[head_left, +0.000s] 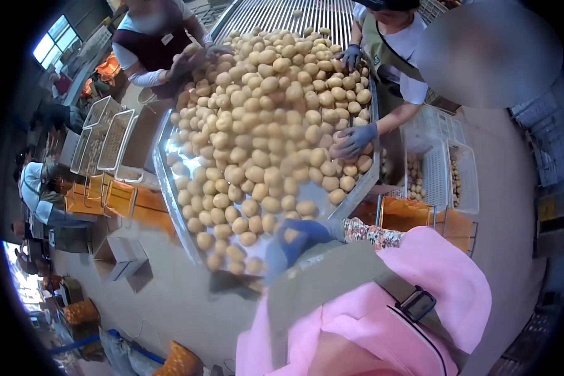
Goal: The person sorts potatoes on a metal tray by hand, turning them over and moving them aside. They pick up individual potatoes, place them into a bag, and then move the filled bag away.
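A large heap of potatoes (257,119) covers the metal-rimmed sorting table (191,241) in front of me. My right hand (313,233), in a blue glove below a flower-patterned sleeve, is at the near edge of the table. Its fingers appear curled round a potato (291,235), though motion smears them. Close by, a paler blue blur seems to be my left hand (276,258); its fingers cannot be made out. Loose potatoes lie just beyond both gloves.
Co-workers' gloved hands touch the heap at far left (188,59) and right (355,139). A slatted roller bed (323,19) adjoins the table's far end. White crates (435,169) stand right, more crates (116,141) left. Orange bags (407,214) hang beside the table; a cardboard box (119,257) is on the floor.
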`<state>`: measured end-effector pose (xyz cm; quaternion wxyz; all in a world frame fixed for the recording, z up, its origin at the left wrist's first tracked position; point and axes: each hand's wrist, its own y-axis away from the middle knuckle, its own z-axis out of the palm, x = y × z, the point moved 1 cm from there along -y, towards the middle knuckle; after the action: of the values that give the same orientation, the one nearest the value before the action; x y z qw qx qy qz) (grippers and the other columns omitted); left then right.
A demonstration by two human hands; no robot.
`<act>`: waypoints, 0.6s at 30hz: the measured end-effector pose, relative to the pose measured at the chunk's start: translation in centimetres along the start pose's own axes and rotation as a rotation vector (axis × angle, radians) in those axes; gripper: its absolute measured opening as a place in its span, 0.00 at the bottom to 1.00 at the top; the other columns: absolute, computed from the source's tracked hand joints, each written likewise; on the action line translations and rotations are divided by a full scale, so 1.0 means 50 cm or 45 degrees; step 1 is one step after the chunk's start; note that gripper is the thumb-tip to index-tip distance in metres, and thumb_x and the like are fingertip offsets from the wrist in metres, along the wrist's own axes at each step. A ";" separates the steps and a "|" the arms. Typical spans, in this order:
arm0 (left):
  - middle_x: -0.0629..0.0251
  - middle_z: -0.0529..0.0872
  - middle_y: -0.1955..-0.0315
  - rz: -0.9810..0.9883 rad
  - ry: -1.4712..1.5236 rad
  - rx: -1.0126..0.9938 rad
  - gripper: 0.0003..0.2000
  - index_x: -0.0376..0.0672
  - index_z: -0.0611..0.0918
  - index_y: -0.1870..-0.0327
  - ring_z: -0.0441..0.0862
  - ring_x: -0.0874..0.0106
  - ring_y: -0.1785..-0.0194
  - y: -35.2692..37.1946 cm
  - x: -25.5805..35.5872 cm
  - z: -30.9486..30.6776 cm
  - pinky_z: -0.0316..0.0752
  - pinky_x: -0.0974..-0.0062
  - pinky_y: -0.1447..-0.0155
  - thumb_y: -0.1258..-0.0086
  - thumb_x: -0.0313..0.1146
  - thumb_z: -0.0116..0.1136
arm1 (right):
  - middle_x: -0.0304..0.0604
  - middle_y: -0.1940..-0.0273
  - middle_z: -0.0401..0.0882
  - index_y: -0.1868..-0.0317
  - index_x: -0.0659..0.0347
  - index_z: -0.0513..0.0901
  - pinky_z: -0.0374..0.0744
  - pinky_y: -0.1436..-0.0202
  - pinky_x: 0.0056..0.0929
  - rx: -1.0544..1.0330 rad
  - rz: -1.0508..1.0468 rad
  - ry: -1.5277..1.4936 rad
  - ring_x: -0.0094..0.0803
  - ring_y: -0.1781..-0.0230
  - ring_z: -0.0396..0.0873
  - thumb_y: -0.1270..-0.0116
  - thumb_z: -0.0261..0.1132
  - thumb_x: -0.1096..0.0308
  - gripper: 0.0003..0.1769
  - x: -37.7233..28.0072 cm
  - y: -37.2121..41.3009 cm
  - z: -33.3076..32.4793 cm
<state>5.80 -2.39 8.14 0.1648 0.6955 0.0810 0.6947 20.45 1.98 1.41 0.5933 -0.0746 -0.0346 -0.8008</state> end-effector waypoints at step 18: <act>0.58 0.82 0.71 -0.054 0.241 0.084 0.09 0.41 0.78 0.56 0.81 0.60 0.67 -0.090 -0.087 -0.026 0.75 0.65 0.65 0.28 0.35 0.50 | 0.42 0.59 0.82 0.47 0.57 0.78 0.80 0.61 0.29 0.504 -0.644 1.212 0.27 0.61 0.80 0.29 0.61 0.55 0.18 0.001 0.025 0.066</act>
<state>4.92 0.47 2.48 0.1481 0.6300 0.1339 0.7505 21.90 2.02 4.65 0.3360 0.4173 0.0702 -0.8414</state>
